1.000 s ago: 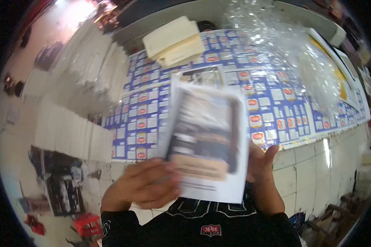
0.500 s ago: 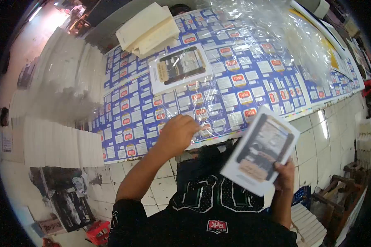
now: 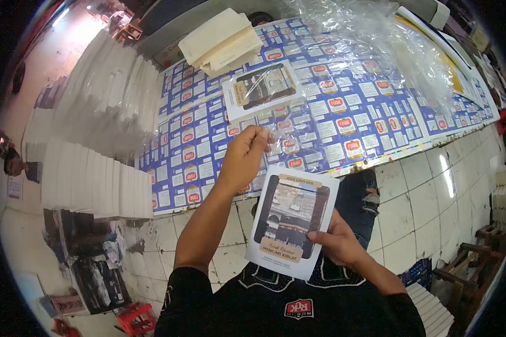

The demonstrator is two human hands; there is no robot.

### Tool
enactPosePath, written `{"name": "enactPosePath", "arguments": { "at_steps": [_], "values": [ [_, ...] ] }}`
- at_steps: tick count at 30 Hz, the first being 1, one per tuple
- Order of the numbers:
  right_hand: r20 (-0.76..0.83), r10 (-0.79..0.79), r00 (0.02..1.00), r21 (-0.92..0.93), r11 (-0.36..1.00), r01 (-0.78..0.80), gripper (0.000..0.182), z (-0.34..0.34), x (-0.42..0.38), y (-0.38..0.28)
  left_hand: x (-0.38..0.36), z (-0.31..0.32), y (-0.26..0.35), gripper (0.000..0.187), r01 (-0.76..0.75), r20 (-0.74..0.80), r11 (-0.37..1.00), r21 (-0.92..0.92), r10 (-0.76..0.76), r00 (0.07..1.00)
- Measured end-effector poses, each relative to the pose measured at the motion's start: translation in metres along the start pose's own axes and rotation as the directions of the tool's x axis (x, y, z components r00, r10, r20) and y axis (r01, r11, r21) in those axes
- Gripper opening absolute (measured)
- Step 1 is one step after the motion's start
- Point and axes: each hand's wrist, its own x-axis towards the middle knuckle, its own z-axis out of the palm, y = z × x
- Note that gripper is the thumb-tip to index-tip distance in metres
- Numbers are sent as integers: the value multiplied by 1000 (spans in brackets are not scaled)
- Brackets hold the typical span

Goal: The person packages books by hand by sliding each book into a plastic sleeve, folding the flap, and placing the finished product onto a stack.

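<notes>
My right hand [image 3: 337, 241] grips a white book [image 3: 292, 222] by its right edge, thumb on the cover, in front of my chest. The cover shows a dark-framed picture and a tan label. My left hand [image 3: 246, 154], fingers pinched, holds the edge of a clear plastic sleeve [image 3: 281, 132] over the table. A second book [image 3: 262, 90] with a similar cover lies on the table beyond my left hand, with shiny clear plastic over or around it.
The table [image 3: 205, 126] is covered with blue printed sheets. Folded cream paper [image 3: 219, 42] lies at its back; crumpled clear plastic [image 3: 399, 56] spreads at the back right. Tall white stacks [image 3: 90, 180] stand at the left. A red crate [image 3: 136, 319] is on the floor.
My right hand has brought its book left, closer to my body's middle, and more upright. My left hand has moved slightly up, with the plastic in its fingers. The whole view has shifted a little.
</notes>
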Motion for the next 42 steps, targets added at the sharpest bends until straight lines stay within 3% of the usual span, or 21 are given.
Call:
{"name": "enactPosePath", "arguments": {
  "at_steps": [2,5,7,8,9,10,11,13,17,26,28,42],
  "values": [
    [-3,1,1000,3,1000,-1,73,-2,0,8,-9,0,1,24,-7,-22,1000,27,8,1000],
    [-209,-203,957,137,963,234,65,-10,4,12,-30,-2,-3,27,-105,-110,991,81,114,987],
    [-262,-224,939,186,943,277,62,-14,3,2,-51,-3,-7,35,-82,-339,805,588,338,878],
    [-293,-218,931,214,934,286,58,-16,4,3,-64,-4,-9,35,-78,-337,803,591,334,880],
    [-294,-215,931,219,933,284,58,-18,5,1,-75,-5,-11,39,142,-370,904,404,19,929],
    [-313,-182,932,242,934,263,57,-19,6,-1,-82,-7,-14,44,378,-331,902,209,-298,895],
    [-331,-146,932,264,934,240,56,-19,7,-2,-86,-8,-17,44,384,-327,898,213,-305,895],
    [-351,-130,927,262,937,231,55,-18,9,-2,-92,-9,-23,38,520,-136,794,-314,-580,803],
    [-344,-131,930,232,948,220,54,-20,13,-5,-88,10,-24,34,456,-43,726,-515,-553,832],
    [-361,-181,915,192,945,263,55,-16,20,1,-92,6,-49,23,462,-11,713,-528,-550,835],
    [-368,-189,911,194,942,274,55,-14,23,1,-92,7,-40,23,516,-29,714,-474,-598,801],
    [-404,-247,880,128,938,322,55,-16,28,9,-93,11,-35,33,497,-22,740,-454,-567,824]
  ]
}}
